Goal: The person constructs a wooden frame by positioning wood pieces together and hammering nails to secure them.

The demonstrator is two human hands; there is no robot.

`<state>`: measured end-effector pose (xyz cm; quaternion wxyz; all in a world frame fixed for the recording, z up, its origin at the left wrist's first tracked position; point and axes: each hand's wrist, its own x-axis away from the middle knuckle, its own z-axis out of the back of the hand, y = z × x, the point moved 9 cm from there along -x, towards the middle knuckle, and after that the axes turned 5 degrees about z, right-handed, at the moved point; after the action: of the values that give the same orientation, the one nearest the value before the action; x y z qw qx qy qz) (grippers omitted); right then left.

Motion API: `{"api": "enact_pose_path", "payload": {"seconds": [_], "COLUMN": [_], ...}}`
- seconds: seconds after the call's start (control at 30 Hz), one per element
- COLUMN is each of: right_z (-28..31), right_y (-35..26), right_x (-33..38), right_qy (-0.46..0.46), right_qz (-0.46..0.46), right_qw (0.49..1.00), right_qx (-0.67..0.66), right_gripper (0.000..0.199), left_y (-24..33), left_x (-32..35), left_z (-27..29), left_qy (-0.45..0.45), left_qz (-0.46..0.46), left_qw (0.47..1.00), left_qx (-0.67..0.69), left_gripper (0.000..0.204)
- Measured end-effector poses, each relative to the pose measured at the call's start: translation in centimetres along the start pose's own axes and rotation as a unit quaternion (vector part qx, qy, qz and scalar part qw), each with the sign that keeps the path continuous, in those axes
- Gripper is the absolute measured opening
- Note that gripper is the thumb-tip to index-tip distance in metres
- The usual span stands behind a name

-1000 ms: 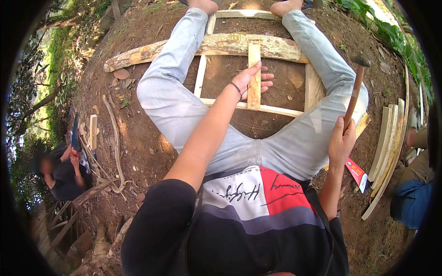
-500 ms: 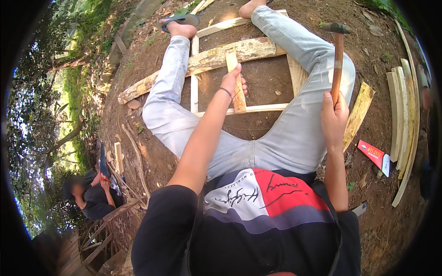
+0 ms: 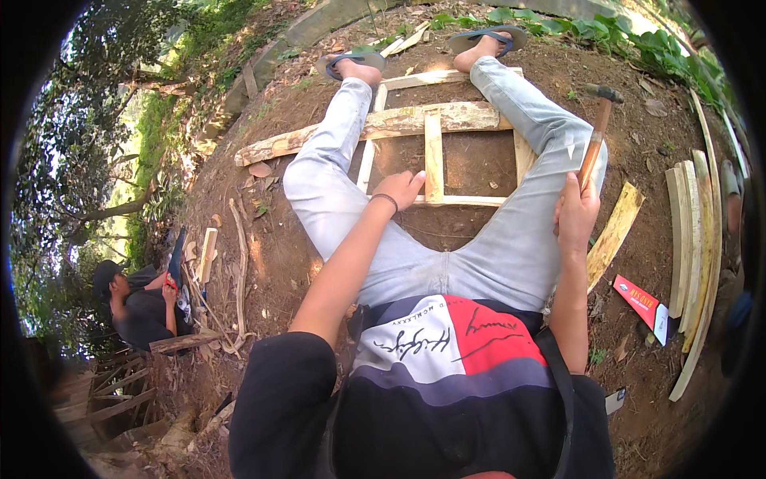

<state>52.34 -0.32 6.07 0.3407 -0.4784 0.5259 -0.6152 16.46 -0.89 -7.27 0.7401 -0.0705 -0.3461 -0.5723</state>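
Note:
I sit on bare earth with my legs spread around a frame of pale wooden slats [image 3: 447, 108]. My left hand [image 3: 403, 190] rests on the near end of the frame's upright middle slat [image 3: 433, 156], fingers pressed on the wood. My right hand [image 3: 576, 214] grips the wooden handle of a hammer [image 3: 597, 132], held upright above my right thigh with its dark metal head at the top. A dark band circles my left wrist.
Several long curved slats [image 3: 692, 239] lie on the ground at the right, one yellowish board [image 3: 613, 231] by my right knee, a red flat packet [image 3: 638, 302] near it. Another person [image 3: 140, 303] crouches at the left beside wood scraps. Plants edge the far side.
The view has tipped so the frame and my feet sit higher in the picture. My left hand stays on the middle slat; the hammer stays raised in my right hand, tilted slightly.

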Motion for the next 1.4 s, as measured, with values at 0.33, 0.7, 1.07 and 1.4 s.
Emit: {"api": "enact_pose_path", "payload": {"seconds": [0.33, 0.7, 1.07, 1.4], "right_z": [2.9, -0.9, -6.4, 3.5], "right_y": [0.0, -3.4, -6.2, -1.7], "right_x": [0.8, 4.5, 8.3, 1.6], "right_qy": [0.014, -0.006, -0.154, 0.056], "right_qz": [0.011, 0.009, -0.013, 0.023], "right_qw": [0.997, 0.983, 0.942, 0.991], "right_qx": [-0.078, -0.182, -0.299, 0.116], "right_gripper": [0.012, 0.011, 0.017, 0.021], "left_y": [2.9, 1.4, 2.5, 1.6], "left_x": [1.5, 3.5, 1.8, 0.3], "left_z": [-1.7, -1.8, -2.6, -3.0], "left_qy": [-0.071, -0.073, -0.059, -0.080], "left_qz": [0.000, -0.038, -0.119, -0.144], "left_qw": [0.997, 0.993, 0.986, 0.985], "left_qx": [-0.034, -0.084, -0.103, -0.054], "left_gripper": [0.061, 0.045, 0.045, 0.043]}}
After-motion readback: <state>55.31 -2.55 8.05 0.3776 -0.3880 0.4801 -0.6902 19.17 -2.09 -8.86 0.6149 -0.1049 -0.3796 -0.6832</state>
